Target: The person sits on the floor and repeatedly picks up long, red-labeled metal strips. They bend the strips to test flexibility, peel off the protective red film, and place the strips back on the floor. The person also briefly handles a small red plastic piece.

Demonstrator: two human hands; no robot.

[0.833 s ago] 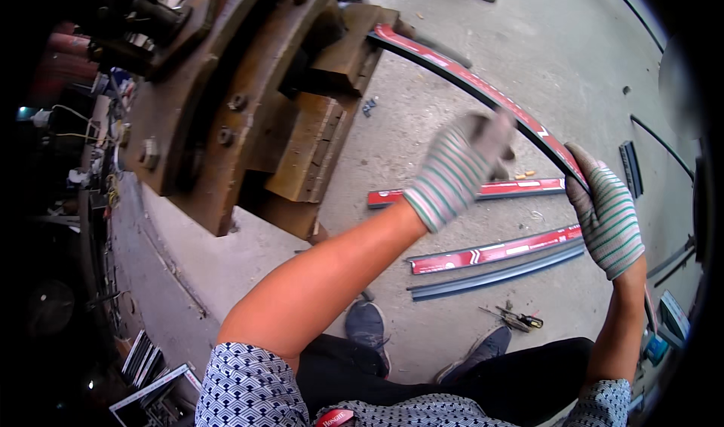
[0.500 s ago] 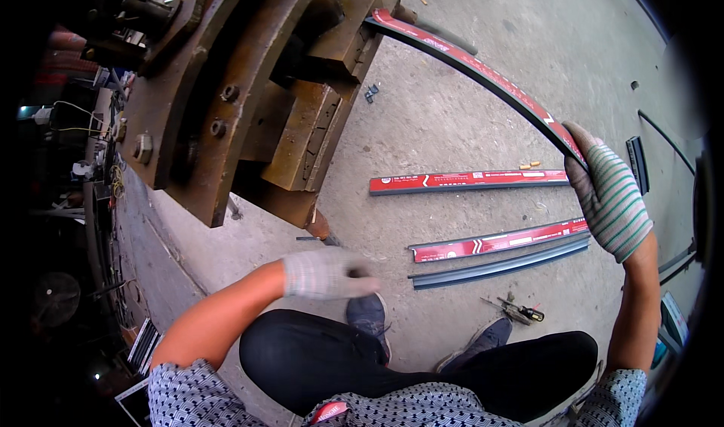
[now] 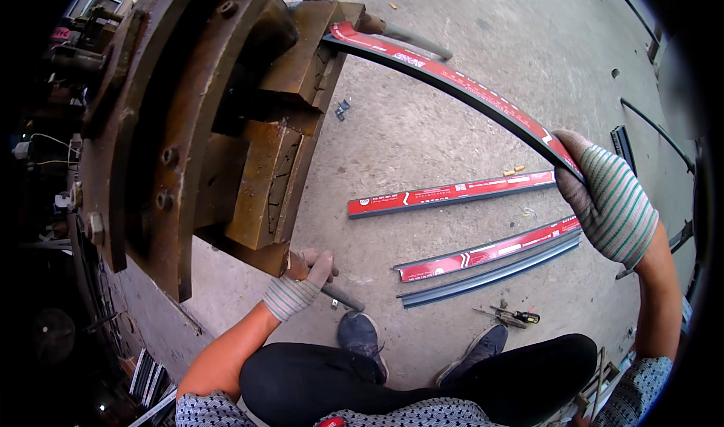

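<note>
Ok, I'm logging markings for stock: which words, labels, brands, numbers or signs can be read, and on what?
I don't copy out printed wording; here is where it stands:
Curved strip in the right hand: pale print on red, mostly too small.
Upper floor strip: white print, zigzag and square code; fine print too small.
Lower red strip: white print, double zigzag; fine print too small.
Red tag: cut off by the frame.

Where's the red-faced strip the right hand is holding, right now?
Head view, upper centre to right: the strip arcs from the brown metal machine on the left to the gloved right hand.
</note>
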